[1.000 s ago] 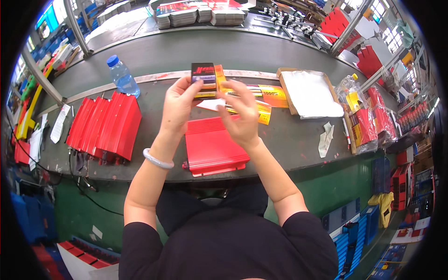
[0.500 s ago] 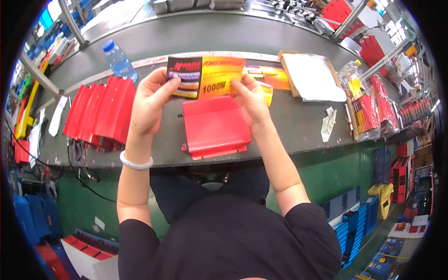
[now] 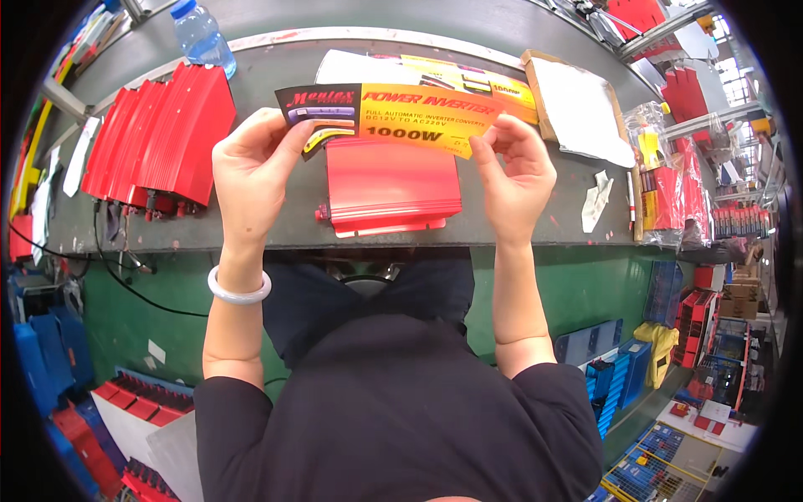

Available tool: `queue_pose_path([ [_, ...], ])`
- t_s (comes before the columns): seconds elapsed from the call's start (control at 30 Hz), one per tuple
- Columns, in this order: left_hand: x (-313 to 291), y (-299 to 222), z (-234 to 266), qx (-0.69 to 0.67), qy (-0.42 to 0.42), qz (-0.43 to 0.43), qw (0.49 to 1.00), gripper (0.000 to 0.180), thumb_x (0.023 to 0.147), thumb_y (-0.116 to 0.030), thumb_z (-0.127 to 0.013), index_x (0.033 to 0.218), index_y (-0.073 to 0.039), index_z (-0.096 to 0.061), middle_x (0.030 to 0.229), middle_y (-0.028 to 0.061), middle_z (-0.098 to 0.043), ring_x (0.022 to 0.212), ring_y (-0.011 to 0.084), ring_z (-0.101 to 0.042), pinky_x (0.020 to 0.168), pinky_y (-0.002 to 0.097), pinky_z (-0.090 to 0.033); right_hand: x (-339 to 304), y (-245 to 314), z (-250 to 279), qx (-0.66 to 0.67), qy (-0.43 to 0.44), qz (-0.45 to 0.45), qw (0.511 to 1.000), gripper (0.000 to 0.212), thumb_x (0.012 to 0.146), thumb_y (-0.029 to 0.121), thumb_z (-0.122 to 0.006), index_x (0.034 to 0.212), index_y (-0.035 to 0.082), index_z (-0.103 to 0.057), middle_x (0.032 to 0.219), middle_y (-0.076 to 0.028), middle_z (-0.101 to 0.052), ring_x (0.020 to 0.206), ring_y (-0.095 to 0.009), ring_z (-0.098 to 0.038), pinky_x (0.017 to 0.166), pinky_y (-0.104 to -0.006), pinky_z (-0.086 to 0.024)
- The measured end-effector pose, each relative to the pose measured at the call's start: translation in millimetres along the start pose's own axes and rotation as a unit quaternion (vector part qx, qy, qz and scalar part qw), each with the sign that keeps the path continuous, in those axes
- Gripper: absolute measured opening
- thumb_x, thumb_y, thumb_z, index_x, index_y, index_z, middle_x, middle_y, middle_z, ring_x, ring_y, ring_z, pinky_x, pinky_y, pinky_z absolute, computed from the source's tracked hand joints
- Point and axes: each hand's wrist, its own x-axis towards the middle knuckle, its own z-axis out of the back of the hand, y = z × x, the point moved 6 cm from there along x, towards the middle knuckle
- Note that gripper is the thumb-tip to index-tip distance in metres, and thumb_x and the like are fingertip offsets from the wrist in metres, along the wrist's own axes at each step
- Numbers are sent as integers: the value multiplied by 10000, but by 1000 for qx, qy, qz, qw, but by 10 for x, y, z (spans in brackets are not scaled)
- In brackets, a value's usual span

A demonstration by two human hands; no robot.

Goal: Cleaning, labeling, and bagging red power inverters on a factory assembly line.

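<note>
A long label [image 3: 406,117], black at its left end and yellow-orange along the rest, is stretched between my two hands. My left hand [image 3: 255,167] pinches its dark left end between thumb and fingers. At the other end, my right hand [image 3: 517,171] pinches the yellow corner. Just below and behind the label lies a red finned metal box [image 3: 393,188], an inverter housing, on the workbench near its front edge; the label covers its far side. More labels [image 3: 519,94] lie on the bench beyond, partly hidden by the held one.
Several red housings [image 3: 163,138] stand in a row at the left, with a water bottle [image 3: 203,38] behind them. A shallow cardboard box [image 3: 577,109] holding white sheets sits right of the labels. A crumpled paper scrap [image 3: 596,201], a pen [image 3: 631,197] and plastic-wrapped red parts [image 3: 665,192] lie farther right.
The label has gone from bent to pulled out nearly flat. My right hand has moved right, away from my left hand. The view has shifted, so the bench sits higher.
</note>
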Motion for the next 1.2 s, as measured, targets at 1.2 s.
queue_pose_path([
  [1.2, -346, 680, 80, 163, 61, 146, 974, 129, 779, -89, -706, 736, 2, -625, 691, -19, -571, 617, 42, -454, 579, 209, -400, -366, -510, 149, -74, 24, -150, 986, 215, 830, -23, -625, 1043, -28, -597, 803, 0, -594, 702, -43, -548, 661, -187, -447],
])
